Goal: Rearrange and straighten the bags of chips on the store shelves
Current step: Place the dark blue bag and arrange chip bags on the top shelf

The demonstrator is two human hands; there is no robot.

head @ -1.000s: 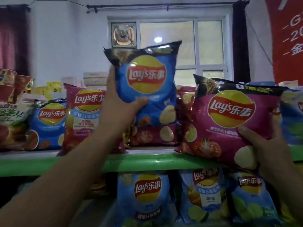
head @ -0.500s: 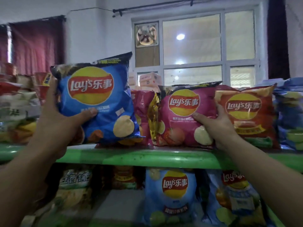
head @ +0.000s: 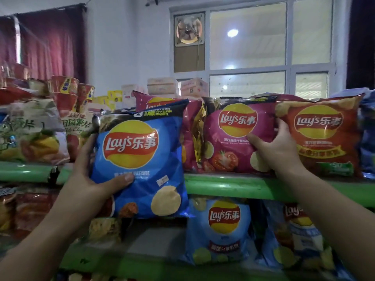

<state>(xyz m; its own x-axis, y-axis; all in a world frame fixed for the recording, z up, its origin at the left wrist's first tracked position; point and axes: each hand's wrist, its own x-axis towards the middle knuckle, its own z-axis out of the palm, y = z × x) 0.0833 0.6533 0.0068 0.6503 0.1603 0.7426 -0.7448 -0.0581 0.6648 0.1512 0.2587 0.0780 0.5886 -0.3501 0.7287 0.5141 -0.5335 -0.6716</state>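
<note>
In the grip of the left hand [head: 91, 179], a glossy blue foil chip bag [head: 142, 159] hangs before the green shelf ledge [head: 233, 185], unshelved. Rightward, the right hand [head: 278, 147] pinches a magenta foil chip bag [head: 233, 136] standing on the ledge. Mid-placement, seemingly; next, the blue bag needs a gap beside it.

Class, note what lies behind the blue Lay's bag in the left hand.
The green shelf edge runs behind the blue bag, and the top of a magenta bag shows above it. Its lower part is covered.
</note>
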